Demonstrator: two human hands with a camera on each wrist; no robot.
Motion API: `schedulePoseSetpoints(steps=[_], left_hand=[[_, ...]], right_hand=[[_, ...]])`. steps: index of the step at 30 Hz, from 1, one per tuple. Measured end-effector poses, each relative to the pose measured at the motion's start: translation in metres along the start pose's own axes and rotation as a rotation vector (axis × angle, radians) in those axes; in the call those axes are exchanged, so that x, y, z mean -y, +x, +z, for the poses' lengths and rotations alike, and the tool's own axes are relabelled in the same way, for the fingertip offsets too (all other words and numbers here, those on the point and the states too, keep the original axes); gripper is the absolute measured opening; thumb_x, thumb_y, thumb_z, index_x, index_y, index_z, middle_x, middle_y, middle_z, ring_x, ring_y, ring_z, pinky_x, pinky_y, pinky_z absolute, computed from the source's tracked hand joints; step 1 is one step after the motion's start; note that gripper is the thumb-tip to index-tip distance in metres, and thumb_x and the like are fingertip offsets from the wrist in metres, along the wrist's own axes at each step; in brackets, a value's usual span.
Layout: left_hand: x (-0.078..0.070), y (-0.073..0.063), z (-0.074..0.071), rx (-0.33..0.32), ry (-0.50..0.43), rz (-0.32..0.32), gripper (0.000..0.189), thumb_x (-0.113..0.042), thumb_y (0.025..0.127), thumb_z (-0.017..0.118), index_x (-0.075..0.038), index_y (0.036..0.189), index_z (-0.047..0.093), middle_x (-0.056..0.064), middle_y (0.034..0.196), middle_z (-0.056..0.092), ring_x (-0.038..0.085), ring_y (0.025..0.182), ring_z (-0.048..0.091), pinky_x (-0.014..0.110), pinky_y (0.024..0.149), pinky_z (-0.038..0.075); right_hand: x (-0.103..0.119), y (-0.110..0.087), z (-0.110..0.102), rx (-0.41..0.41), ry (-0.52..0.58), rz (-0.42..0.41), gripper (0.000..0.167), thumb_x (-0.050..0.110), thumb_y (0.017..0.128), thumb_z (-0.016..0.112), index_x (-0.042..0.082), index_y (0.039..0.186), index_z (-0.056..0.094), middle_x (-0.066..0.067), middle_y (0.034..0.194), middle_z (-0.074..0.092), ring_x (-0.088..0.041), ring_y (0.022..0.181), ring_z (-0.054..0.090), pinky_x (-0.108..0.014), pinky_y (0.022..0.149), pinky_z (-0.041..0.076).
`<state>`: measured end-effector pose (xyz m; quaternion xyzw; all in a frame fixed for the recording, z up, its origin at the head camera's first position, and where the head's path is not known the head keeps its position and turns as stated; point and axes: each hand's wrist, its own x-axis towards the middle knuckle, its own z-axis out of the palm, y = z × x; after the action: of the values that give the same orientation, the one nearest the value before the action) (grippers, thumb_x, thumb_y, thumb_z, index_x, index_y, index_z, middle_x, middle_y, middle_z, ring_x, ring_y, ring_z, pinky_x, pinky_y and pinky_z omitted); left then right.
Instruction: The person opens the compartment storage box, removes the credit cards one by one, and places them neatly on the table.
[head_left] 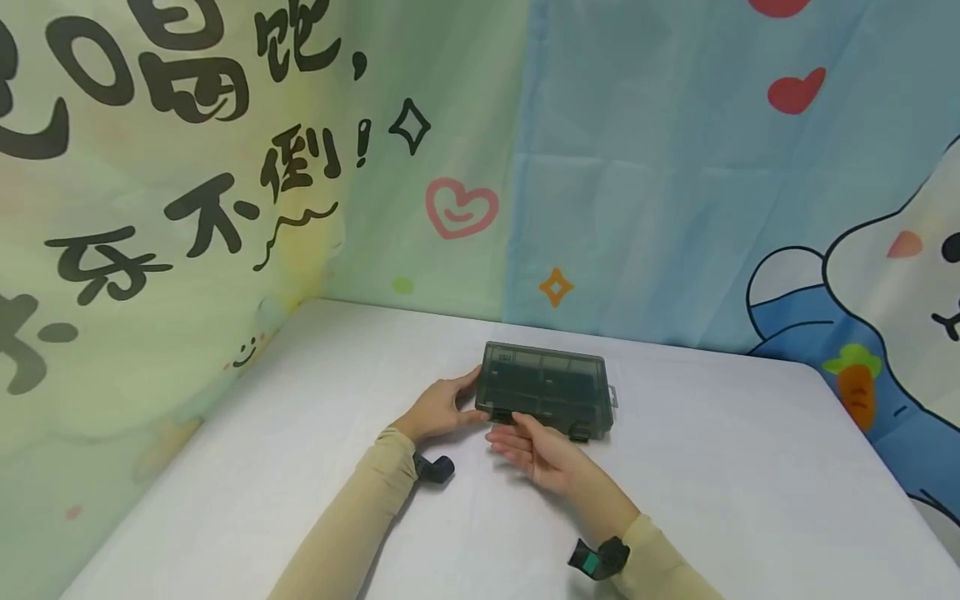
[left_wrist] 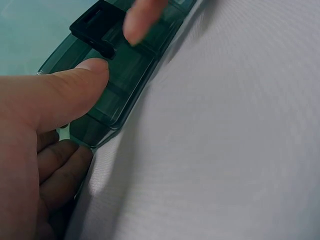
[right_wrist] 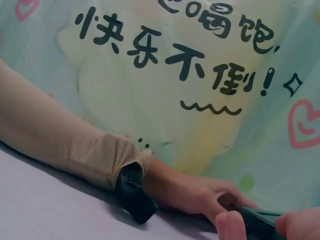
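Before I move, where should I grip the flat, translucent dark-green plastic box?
Probably the short right end of the box, from the right: that end is free, while the left hand holds the left end and two dark latches occupy the front.

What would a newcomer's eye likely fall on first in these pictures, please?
Probably the dark translucent compartment box on the white tabletop, its left end held by the left grip, with the right grip at its near edge. Next, perhaps, the bold black lettering on the left of the backdrop.
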<state>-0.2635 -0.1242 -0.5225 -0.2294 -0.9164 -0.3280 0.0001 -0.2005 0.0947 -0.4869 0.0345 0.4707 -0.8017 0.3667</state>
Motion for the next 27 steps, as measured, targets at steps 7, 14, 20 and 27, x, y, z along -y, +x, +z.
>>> schedulePoseSetpoints(steps=[7,14,20,27], left_hand=[[0.0,0.0,0.001,-0.012,0.014,0.002,0.085,-0.043,0.081,0.07,-0.011,0.149,0.031,0.012,0.142,0.048,0.027,0.131,0.048,0.041,0.109,0.04],[-0.002,0.0,-0.001,0.003,0.0,-0.009,0.085,-0.042,0.081,0.071,-0.011,0.149,0.031,0.011,0.143,0.046,0.026,0.132,0.046,0.04,0.111,0.038],[-0.001,-0.002,-0.001,0.007,0.001,-0.019,0.085,-0.043,0.081,0.07,-0.013,0.15,0.03,0.012,0.143,0.047,0.028,0.132,0.046,0.042,0.111,0.037],[0.001,0.002,0.0,0.009,0.014,-0.019,0.085,-0.043,0.081,0.07,-0.014,0.15,0.03,0.011,0.143,0.047,0.026,0.132,0.047,0.039,0.111,0.037]], right_hand=[[-0.002,0.007,0.001,-0.067,0.047,0.008,0.054,0.029,0.104,0.033,-0.011,0.14,0.032,-0.006,0.093,0.073,-0.01,0.083,0.071,-0.015,0.073,0.056],[0.0,0.013,0.004,-0.102,0.05,0.015,0.048,0.024,0.101,0.039,-0.01,0.135,0.041,-0.008,0.095,0.073,-0.012,0.083,0.071,-0.016,0.074,0.056],[0.001,0.017,0.007,-0.119,0.055,0.019,0.033,0.021,0.097,0.04,-0.004,0.115,0.052,-0.006,0.088,0.073,-0.011,0.074,0.071,-0.016,0.069,0.057],[0.0,0.018,0.008,-0.174,0.034,-0.005,0.035,0.019,0.094,0.042,-0.003,0.121,0.048,-0.002,0.084,0.072,-0.01,0.071,0.07,-0.016,0.067,0.057]])
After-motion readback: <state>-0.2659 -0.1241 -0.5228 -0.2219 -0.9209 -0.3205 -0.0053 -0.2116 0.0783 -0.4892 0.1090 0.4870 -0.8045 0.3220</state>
